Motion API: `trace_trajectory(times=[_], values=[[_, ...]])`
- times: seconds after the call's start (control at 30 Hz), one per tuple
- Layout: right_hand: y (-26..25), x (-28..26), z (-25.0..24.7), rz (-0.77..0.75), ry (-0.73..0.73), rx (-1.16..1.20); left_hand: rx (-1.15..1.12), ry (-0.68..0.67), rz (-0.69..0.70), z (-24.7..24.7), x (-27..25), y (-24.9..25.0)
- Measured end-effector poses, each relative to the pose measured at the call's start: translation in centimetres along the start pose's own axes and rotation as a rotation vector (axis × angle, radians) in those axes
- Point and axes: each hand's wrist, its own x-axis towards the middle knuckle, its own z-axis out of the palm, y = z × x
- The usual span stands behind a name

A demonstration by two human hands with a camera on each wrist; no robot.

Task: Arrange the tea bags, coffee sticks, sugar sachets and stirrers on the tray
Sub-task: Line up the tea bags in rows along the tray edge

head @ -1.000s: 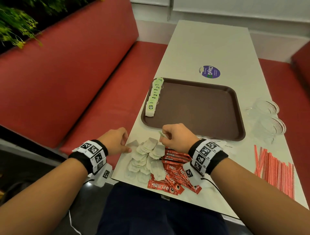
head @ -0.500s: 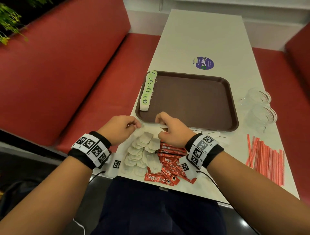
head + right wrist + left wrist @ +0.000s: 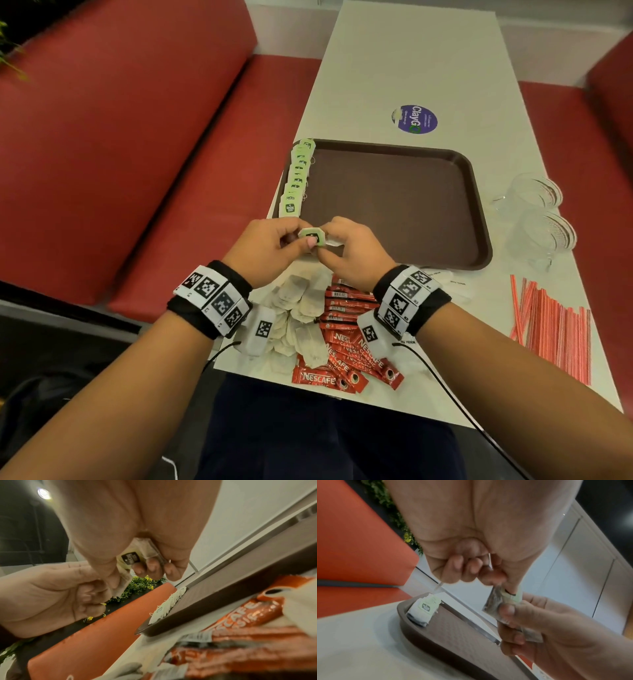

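Both hands meet just above the near left corner of the brown tray (image 3: 394,205). They hold one tea bag (image 3: 312,237) with a green tag between them. My left hand (image 3: 297,241) pinches the tag end (image 3: 511,595); my right hand (image 3: 330,241) grips the bag's paper body (image 3: 494,602). The right wrist view shows the tag's dark logo (image 3: 130,559) under the right fingers. A row of tea bags (image 3: 296,178) stands along the tray's left rim. Loose tea bags (image 3: 301,308), red coffee sticks (image 3: 346,359), white sugar sachets (image 3: 452,284) and red-striped stirrers (image 3: 551,329) lie on the table.
Clear plastic cups (image 3: 537,212) stand right of the tray. A purple sticker (image 3: 416,119) is on the white table beyond it. A red bench (image 3: 137,171) runs along the left. Cables trail from both wristbands over the table's near edge.
Both hands have left the loose pile and come together higher up, at the tray's near edge, with one tea bag now held between them.
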Motion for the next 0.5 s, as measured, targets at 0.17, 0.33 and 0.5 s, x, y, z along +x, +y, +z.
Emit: trace_trajectory(times=[0.17,0.33,0.5], values=[[0.8,0.5,-0.1,0.031,0.016,0.059,0.071,0.031,0.106,-0.4,1.5,-0.2],[0.8,1.3,-0.3,0.082,-0.031,0.045,0.085,0.062,0.022,-1.0,2.7,-1.2],[0.7,1.8,-1.3,0.26,-0.107,0.182,0.238,0.127,-0.22,-3.0,5.0,-3.7]])
